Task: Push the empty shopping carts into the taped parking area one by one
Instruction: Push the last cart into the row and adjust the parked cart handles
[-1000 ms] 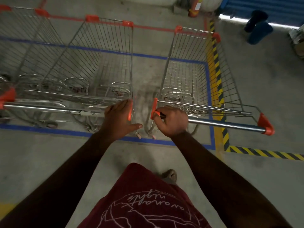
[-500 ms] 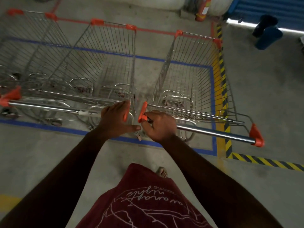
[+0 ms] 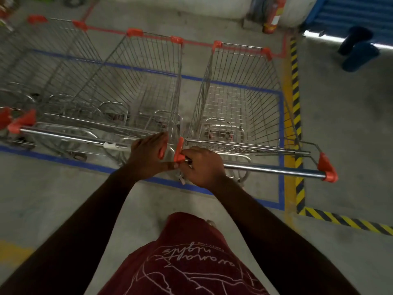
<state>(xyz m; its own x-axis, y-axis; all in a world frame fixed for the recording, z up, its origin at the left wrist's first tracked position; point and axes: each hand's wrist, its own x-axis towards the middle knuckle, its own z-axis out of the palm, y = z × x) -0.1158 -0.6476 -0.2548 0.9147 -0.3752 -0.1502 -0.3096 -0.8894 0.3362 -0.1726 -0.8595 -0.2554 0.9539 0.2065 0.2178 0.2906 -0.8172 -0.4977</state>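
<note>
Now right hand (image 3: 203, 167) gripping cart handle (image 3: 272, 169), beside neighbouring cart (image 3: 136, 86)

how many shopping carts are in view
3 at least. One cart on the right, held by the right hand; a middle cart under the left hand; another cart far left, partly cropped.

Far-left cart (image 3: 25, 67) cut off by left edge. Left hand (image 3: 148, 157) covers middle cart's handle (image 3: 70, 137) end. Right hand (image 3: 202, 167) fingers hidden under right cart's handle (image 3: 274, 170). Fire extinguisher (image 3: 273, 15) top cropped.
</note>
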